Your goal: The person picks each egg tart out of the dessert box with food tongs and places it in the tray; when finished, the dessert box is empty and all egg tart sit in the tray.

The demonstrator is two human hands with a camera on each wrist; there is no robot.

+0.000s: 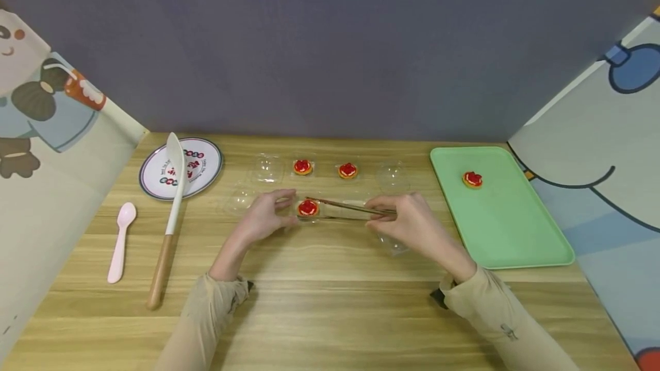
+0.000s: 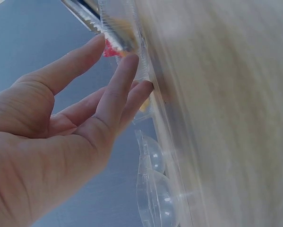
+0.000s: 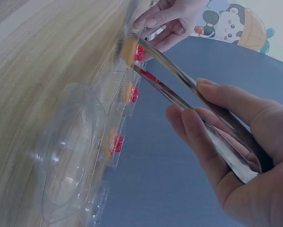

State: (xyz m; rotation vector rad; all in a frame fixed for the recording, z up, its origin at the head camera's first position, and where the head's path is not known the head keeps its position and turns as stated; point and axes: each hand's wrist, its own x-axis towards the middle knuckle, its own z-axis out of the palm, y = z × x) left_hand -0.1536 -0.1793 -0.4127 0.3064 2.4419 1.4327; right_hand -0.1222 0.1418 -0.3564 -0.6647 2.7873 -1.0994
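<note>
My right hand (image 1: pixel 412 223) holds metal tongs (image 3: pixel 178 72), thumb on one arm and fingers on the other. The parted tips reach either side of a small tart (image 1: pixel 307 207) with a red top, sitting in a clear plastic container. At that container's left side is my left hand (image 1: pixel 265 217), thumb and fingers extended and spread near its edge; whether they touch it is hard to tell. Two similar tarts, a left one (image 1: pixel 302 167) and a right one (image 1: pixel 348 170), sit in clear containers behind. Another tart (image 1: pixel 472 180) lies on the green tray (image 1: pixel 515 228).
Several more clear containers stand about, one at back left (image 1: pixel 267 169), one at back right (image 1: pixel 393 177). A long-handled ladle (image 1: pixel 174 210) lies across the round plate (image 1: pixel 149 172) on the left, beside a pink spoon (image 1: pixel 120 245). A grey panel (image 1: pixel 330 56) borders the table's back.
</note>
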